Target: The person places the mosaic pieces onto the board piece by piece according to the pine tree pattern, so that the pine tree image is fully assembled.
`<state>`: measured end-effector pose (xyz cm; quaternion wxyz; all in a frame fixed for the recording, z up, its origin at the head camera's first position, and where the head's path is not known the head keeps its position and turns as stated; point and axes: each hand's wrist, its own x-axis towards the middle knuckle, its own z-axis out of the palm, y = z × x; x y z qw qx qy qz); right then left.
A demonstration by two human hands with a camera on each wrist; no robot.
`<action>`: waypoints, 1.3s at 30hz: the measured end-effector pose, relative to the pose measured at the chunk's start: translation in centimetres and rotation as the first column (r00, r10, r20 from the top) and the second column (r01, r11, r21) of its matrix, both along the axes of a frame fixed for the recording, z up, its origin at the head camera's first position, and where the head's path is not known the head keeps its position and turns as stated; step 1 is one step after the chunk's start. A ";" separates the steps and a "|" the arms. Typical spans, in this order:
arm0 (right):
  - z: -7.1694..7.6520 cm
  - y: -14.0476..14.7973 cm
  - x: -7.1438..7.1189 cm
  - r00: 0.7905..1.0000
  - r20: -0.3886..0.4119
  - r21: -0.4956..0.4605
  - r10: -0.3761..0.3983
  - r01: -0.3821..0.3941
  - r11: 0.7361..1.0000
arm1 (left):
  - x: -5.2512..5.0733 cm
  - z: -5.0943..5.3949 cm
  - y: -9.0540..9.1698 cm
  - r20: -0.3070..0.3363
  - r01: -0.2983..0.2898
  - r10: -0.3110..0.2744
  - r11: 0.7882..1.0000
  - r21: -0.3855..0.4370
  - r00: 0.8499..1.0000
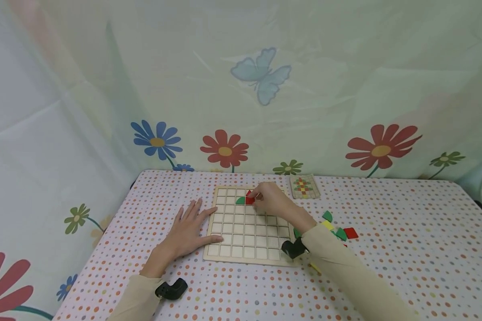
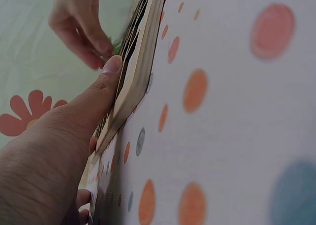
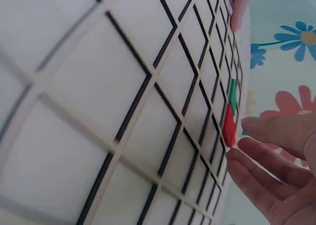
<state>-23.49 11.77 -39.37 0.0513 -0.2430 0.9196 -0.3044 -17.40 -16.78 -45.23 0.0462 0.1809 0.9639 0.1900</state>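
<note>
A pale wooden grid board [image 1: 227, 228] lies on the dotted table. My left hand [image 1: 186, 229] rests at its left edge with fingers spread; the thumb [image 2: 112, 66] lies over the rim. My right hand [image 1: 271, 199] is over the upper part of the board, its fingertips at a red piece [image 3: 229, 129]. In the right wrist view a gap shows between thumb and fingers, with nothing visible in it; whether they touch the red piece is unclear. A green quarter-round piece [image 1: 241, 201] sits in the cell left of the red.
Behind the board's right corner lies a small pattern card [image 1: 304, 187]. Loose green [image 1: 341, 234], red [image 1: 351, 232] and yellow [image 1: 328, 225] pieces are scattered right of the board, partly hidden by the right sleeve. A flower-print curtain [image 1: 305, 133] hangs behind the table.
</note>
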 end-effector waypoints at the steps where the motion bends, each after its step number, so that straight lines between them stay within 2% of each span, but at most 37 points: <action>1: 0.2 0.5 0.3 1.000 -0.002 0.007 0.010 -0.010 1.000 | 0.0 0.0 0.0 -0.001 0.000 0.000 1.000 0.000 1.000; 4: 1.0 2.4 1.7 1.000 0.011 0.017 0.013 -0.013 1.000 | 0.0 0.0 0.0 -0.007 -0.002 0.002 1.000 0.003 1.000; 9: 2.1 6.1 4.7 1.000 0.024 0.026 0.009 -0.010 1.000 | 0.1 -0.1 0.0 -0.012 -0.002 0.002 1.000 0.007 1.000; 14: 2.2 9.4 7.8 0.999 0.011 0.063 0.041 -0.042 0.997 | 0.2 -0.3 -0.2 -0.014 -0.005 0.006 1.000 0.011 1.000; 17: 2.1 11.0 9.5 0.998 0.030 0.080 0.060 -0.062 0.995 | 0.4 -0.4 -0.3 -0.008 -0.013 0.013 1.000 0.009 1.000; 19: 2.0 12.1 10.6 0.998 0.054 0.102 0.041 -0.046 0.994 | 0.4 -0.5 -0.4 -0.005 -0.015 0.015 1.000 0.007 1.000; 22: 1.6 14.3 12.3 0.996 0.087 0.117 0.006 -0.016 0.993 | 0.2 -0.5 -0.3 -0.015 -0.012 0.012 1.000 0.004 1.000; 25: 0.4 16.6 13.9 0.993 0.117 0.124 -0.032 0.017 0.992 | 0.1 -0.3 -0.1 -0.018 -0.009 0.009 1.000 0.004 1.000; 30: -1.7 18.6 15.8 0.992 0.105 0.149 -0.068 0.052 0.987 | 0.3 0.0 -0.1 -0.018 -0.002 0.003 1.000 0.015 1.000; 34: -2.8 18.7 16.7 0.994 0.066 0.155 -0.086 0.075 0.985 | 0.4 -0.1 -0.3 -0.015 -0.008 0.008 1.000 0.002 1.000; 39: -3.1 18.6 17.0 0.992 0.048 0.179 -0.118 0.107 0.978 | 0.2 -0.2 -0.2 -0.018 -0.005 0.005 1.000 0.001 1.000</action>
